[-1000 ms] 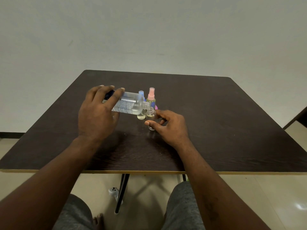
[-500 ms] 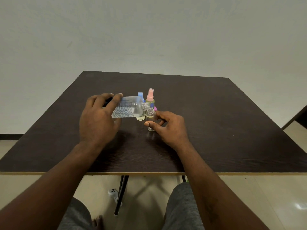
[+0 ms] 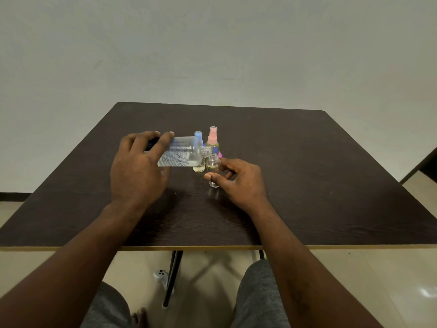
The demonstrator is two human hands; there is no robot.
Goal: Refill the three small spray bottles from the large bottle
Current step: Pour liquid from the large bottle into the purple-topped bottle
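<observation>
I see the left hand wrapped around the base end of the big bottle. Grip is closed on it, fingers over the top, thumb hidden underneath. The bottle lies almost level above the worktop, open neck pointing away from that grip toward the right hand, mouth just above and beside the open vial. I can't tell if liquid is running.

The right hand pinches the vial low down, thumb on the near side, fingers behind; grip closed on it, vial upright with its base on the worktop. It has no cap and looks almost empty.

Just past the big bottle's neck, on the far side from both grips: a blue-top bottle partly hidden behind the big bottle, yellowish liquid at its bottom, and a pink-top bottle upright behind the vial. A small pink piece shows right beside the right fingertips; can't identify it.

Under the worktop, near a leg, there's a white controller on the floor.
</observation>
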